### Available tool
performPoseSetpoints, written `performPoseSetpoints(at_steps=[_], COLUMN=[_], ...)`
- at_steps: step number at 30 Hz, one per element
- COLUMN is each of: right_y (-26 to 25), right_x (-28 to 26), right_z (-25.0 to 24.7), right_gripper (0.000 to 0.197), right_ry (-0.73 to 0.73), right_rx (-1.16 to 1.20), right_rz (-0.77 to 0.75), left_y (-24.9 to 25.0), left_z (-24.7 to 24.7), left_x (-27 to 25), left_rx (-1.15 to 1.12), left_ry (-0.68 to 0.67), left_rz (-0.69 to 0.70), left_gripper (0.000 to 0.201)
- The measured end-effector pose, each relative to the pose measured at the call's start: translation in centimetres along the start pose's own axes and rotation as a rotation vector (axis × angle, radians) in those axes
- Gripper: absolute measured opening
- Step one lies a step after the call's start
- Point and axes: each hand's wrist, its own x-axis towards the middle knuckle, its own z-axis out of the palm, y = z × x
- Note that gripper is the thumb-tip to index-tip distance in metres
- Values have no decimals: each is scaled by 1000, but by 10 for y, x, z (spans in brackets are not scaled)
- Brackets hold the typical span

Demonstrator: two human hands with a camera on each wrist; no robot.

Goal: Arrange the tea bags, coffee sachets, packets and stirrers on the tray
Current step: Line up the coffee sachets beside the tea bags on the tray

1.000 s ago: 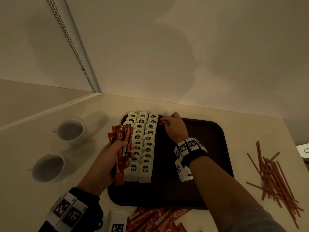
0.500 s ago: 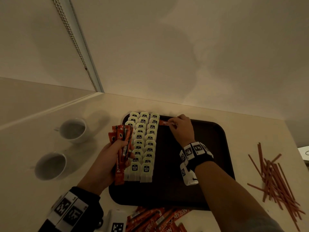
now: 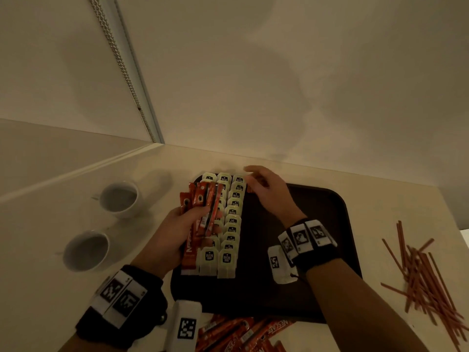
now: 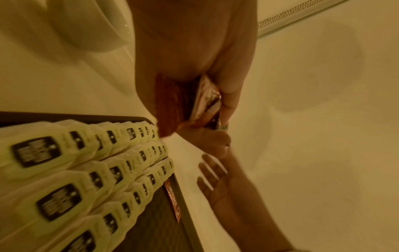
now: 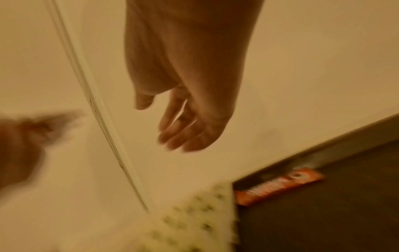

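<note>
The left hand [image 3: 182, 232] grips a fanned bunch of coffee sachets [image 3: 203, 214], fingers and thumb curled round their middle, held above the left edge of the dark tray [image 3: 330, 250], just beside the tea bags [image 3: 229, 224]. The right hand [image 3: 269, 191] hangs over the tray's far edge with fingers loose and apart, holding nothing; one sachet [image 5: 280, 185] lies flat on the tray floor against the far rim, its end touching the last row of tea bags. The sachets look light, thin and glossy, so they probably slide over one another easily; a pinch across the flat faces near one end, thumb on top and a finger beneath, seems the safest way to draw one out of the bunch without spilling the rest. They appear stiff enough along their length to be laid down by one end and nudged straight. The tea bags stand in three overlapping rows and look soft and featherweight, likely to topple or shift if brushed, so the hand should come in from the bare side of the tray. More sachets [image 3: 241, 334] lie on the counter by the near edge, and the thin stirrers [image 3: 426, 275] sit in a loose heap well to the right, best gathered as a bundle.
</note>
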Motion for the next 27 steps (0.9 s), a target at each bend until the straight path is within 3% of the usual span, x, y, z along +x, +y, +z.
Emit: performPoseSetpoints(at_steps=[3,7,11,15,20,27], right_y=[-51,-70,-64,-55,-49,-58], right_x=[-17,-27,-37,-50,-68,-80], right_z=[-4,-3,-16,-22,-9,-6], right_gripper=[21,17,9,13,15,16], right_ry=[-268,-170,-166,-120,-35,11], right_rx=[233,245,350,391,615,391], right_rz=[-48,-84,-86,-36,48,46], left_y=[11,19,20,18,15,10], left_z=[8,17,19,15,18,18], left_x=[6,12,9,7,0,-4], left_rx=[94,215,143,160,237,474], left_ry=[-36,-63,-48,9,43,203], left_rz=[59,156,198,261,353,503], left_gripper=[16,20,19,22,20,11])
